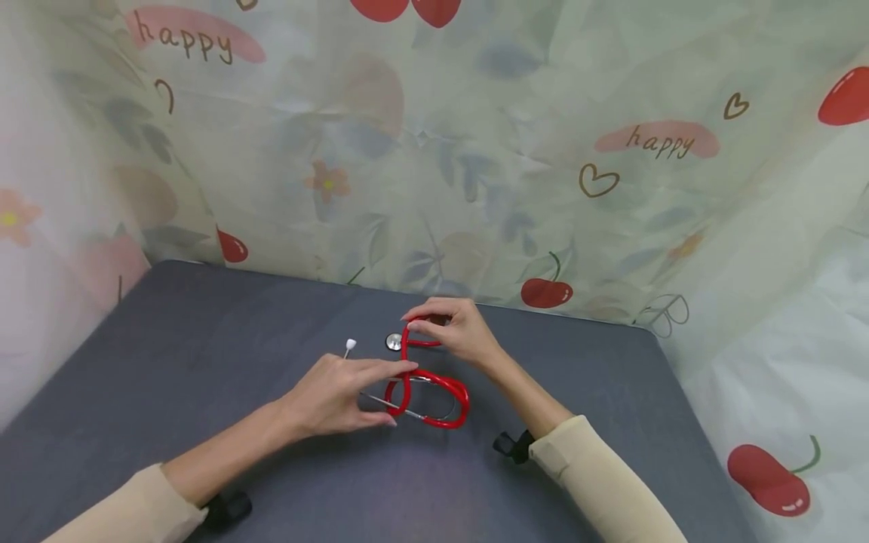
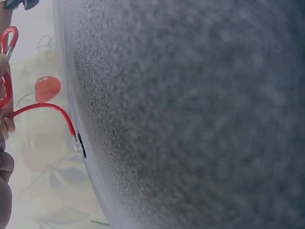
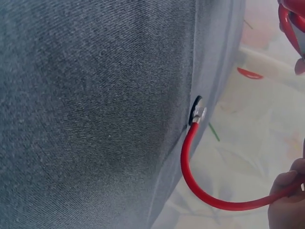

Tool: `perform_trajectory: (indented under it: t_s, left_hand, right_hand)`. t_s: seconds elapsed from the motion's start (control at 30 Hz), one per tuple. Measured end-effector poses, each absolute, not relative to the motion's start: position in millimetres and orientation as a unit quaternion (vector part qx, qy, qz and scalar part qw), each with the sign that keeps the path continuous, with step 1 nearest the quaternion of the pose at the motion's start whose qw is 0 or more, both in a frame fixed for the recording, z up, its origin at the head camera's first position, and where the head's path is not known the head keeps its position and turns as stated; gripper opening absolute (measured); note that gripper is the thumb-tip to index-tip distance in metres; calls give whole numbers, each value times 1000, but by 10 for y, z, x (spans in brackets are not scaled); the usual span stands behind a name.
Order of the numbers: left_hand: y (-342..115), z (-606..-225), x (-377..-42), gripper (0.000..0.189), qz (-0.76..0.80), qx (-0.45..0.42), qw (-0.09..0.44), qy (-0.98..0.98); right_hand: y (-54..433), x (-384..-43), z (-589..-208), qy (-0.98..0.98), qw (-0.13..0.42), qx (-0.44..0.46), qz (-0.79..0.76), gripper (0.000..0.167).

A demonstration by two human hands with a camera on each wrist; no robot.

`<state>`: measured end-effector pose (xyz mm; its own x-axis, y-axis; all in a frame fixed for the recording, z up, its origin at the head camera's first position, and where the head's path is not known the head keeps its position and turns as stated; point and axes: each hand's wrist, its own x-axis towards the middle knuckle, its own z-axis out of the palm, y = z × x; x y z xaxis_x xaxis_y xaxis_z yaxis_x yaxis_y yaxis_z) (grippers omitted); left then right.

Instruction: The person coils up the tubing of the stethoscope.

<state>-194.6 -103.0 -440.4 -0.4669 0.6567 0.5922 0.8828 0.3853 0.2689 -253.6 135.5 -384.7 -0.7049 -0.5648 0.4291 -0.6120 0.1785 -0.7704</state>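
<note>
Cherry-print cloth (image 1: 421, 188) on the far side, grey table (image 1: 434, 483) before it. Red stethoscope (image 1: 464, 396) between both hands — its coil (image 1: 444, 424), long axis left-to-right, sits just right of the gripping left hand (image 1: 333, 396); right hand (image 1: 462, 332), farther off, pinches tubing (image 1: 405, 348) — chest piece (image 1: 394, 342) just left.

Grey table (image 1: 380, 490), fabric-textured top, rounded far corners. Stethoscope chest piece (image 1: 394, 342) resting flat on it, toward far edge.
</note>
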Motion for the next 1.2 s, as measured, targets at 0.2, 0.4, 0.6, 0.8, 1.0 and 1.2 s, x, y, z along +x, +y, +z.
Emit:
perform_trajectory:
  t_s: [0.2,0.4,0.6,0.8,1.0,1.2]
  left_hand:
    - [-1022,-4425,-1948,75,-275,-471,215,-810]
    - [-1096,-4385,-1918,71,-280,-467,225,-808]
    - [-1170,-4245,-1856,69,-306,-482,213,-793]
    - [-1229,-4066,-1795,72,-331,-486,220,-779]
    - [-1289,-3968,-1763,72,-353,-479,214,-774]
    - [-1357,-3942,-1788,76,-377,-457,218,-775]
  right_hand:
    - [1361,-2671,-4029,-776,37,393,492,13]
    - [1407,-2699,-4085,-790,33,386,475,13]
    - [1622,-2714,-4126,-801,15,387,456,20]
    - [1825,-2754,-4242,-821,-29,332,463,36]
    - [1914,-2799,-4409,-797,-67,301,520,29]
    - [1912,-2815,-4414,-773,-43,292,561,23]
